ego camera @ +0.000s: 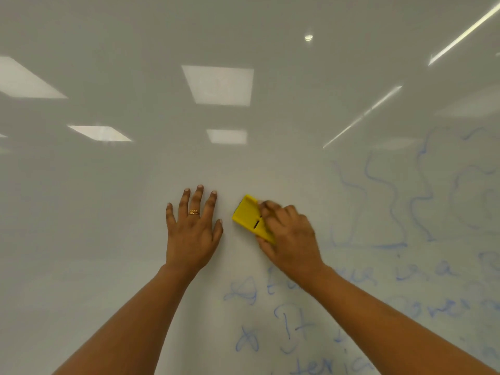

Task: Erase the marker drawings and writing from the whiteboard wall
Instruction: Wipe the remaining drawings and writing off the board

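Note:
A glossy whiteboard wall [108, 212] fills the view. My right hand [289, 234] grips a yellow eraser [247, 215] and holds it against the board; the hand is blurred. My left hand [193, 228], with a gold ring, lies flat on the board just left of the eraser, fingers spread and straight. Faint blue wavy drawings [392, 190] cover the board to the right of my right hand. Blue handwriting [292, 328] runs below and to the right, partly hidden by my right forearm.
Reflections of ceiling light panels [219, 85] and light strips [362, 115] shine on the upper board. The board's left half and the area above my hands carry no visible marks.

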Action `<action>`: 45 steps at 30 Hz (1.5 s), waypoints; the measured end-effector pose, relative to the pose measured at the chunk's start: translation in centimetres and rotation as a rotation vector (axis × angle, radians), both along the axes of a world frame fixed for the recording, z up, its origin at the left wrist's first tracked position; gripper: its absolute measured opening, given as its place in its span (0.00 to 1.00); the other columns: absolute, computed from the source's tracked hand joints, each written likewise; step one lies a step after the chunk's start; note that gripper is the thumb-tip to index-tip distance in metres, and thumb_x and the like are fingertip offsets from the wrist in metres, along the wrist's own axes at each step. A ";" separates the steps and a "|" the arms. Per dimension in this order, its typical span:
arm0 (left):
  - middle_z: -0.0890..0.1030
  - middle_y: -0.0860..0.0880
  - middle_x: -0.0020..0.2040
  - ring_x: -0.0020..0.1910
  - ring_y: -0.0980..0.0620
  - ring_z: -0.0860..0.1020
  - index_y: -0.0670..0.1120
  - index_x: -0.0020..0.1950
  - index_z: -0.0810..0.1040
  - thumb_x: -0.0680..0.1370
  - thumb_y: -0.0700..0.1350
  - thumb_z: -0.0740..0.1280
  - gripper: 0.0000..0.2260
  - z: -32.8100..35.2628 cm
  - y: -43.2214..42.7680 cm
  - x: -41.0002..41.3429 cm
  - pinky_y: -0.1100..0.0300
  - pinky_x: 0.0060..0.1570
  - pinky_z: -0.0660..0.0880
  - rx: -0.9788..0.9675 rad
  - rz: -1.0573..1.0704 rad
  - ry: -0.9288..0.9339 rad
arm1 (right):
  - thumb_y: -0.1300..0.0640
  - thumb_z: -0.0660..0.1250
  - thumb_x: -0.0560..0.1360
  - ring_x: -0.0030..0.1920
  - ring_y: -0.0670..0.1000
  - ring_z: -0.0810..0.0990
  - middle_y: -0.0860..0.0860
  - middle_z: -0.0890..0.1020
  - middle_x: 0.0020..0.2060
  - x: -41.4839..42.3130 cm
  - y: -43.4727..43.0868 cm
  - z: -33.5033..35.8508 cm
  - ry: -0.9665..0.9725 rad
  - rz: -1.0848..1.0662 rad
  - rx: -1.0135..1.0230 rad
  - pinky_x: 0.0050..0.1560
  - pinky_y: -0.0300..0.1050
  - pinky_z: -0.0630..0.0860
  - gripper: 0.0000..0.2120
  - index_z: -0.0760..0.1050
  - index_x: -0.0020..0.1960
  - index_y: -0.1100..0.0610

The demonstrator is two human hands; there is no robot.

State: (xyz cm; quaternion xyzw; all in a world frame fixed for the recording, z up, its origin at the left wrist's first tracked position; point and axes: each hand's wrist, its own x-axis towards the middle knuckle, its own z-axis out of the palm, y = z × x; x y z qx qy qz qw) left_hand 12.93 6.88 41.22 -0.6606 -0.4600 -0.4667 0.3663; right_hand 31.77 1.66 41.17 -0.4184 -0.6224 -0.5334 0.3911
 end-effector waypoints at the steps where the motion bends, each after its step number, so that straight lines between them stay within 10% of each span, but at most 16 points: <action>1: 0.75 0.38 0.64 0.63 0.36 0.73 0.42 0.65 0.75 0.74 0.53 0.54 0.25 0.2 -0.1 0.0 0.33 0.58 0.66 -0.011 0.017 0.003 | 0.50 0.71 0.62 0.41 0.54 0.77 0.51 0.80 0.53 -0.2 0.1 -0.3 -0.040 -0.011 -0.013 0.34 0.42 0.72 0.29 0.75 0.62 0.58; 7: 0.76 0.40 0.62 0.63 0.39 0.74 0.42 0.62 0.77 0.74 0.52 0.53 0.23 2.6 -0.1 1.1 0.31 0.60 0.63 0.046 0.019 0.073 | 0.48 0.73 0.64 0.40 0.52 0.77 0.50 0.80 0.54 1.2 -0.1 1.1 -0.111 -0.038 -0.007 0.33 0.42 0.71 0.29 0.75 0.63 0.57; 14: 0.75 0.40 0.64 0.63 0.40 0.74 0.42 0.62 0.77 0.74 0.50 0.54 0.23 5.0 -0.6 5.5 0.35 0.58 0.68 0.103 -0.030 0.107 | 0.44 0.59 0.66 0.41 0.56 0.78 0.51 0.80 0.53 6.1 -1.4 5.4 0.203 -0.023 0.020 0.30 0.44 0.73 0.28 0.75 0.62 0.57; 27: 0.73 0.38 0.66 0.66 0.39 0.72 0.38 0.66 0.73 0.76 0.51 0.54 0.25 4.9 -0.1 8.9 0.43 0.64 0.63 0.152 -0.131 0.058 | 0.50 0.67 0.74 0.60 0.58 0.67 0.52 0.68 0.67 14.6 -2.5 6.9 0.841 0.055 0.077 0.52 0.53 0.69 0.31 0.61 0.73 0.53; 38: 0.70 0.41 0.69 0.69 0.42 0.68 0.40 0.68 0.71 0.76 0.52 0.53 0.25 4.4 0.1 9.5 0.43 0.66 0.64 0.132 -0.157 -0.035 | 0.48 0.66 0.62 0.38 0.55 0.77 0.50 0.81 0.52 8.5 -1.6 6.4 0.122 -0.001 0.072 0.31 0.43 0.70 0.27 0.77 0.60 0.57; 45: 0.71 0.41 0.69 0.69 0.43 0.68 0.40 0.68 0.71 0.76 0.52 0.53 0.25 4.2 0.3 9.4 0.44 0.66 0.63 0.141 -0.139 -0.031 | 0.47 0.68 0.66 0.43 0.58 0.78 0.52 0.80 0.54 12.1 -2.1 10.0 0.286 0.018 0.082 0.33 0.46 0.72 0.27 0.75 0.62 0.57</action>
